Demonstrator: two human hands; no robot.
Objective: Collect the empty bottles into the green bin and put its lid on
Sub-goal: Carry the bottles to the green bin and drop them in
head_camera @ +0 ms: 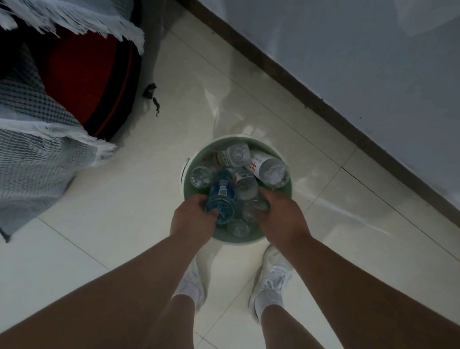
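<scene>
On the floor (115,197), the green bin (211,148) is crammed with bottles (272,171) (mostly clear). The left hand (191,218) grips a blue bottle (221,198) at the near rim. The right hand (282,218) dips among the clear ones, fingertips hidden, so I cannot tell its grip.

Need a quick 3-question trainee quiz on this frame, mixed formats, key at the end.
1. True or false: the lid is already on the green bin.
2. The left hand grips: A) a blue bottle B) a lid C) a shoe.
3. Fill in: the bin stands on the tiled ___, just ahead of the white shoes.
Key: 1 false; 2 A; 3 floor.
</scene>
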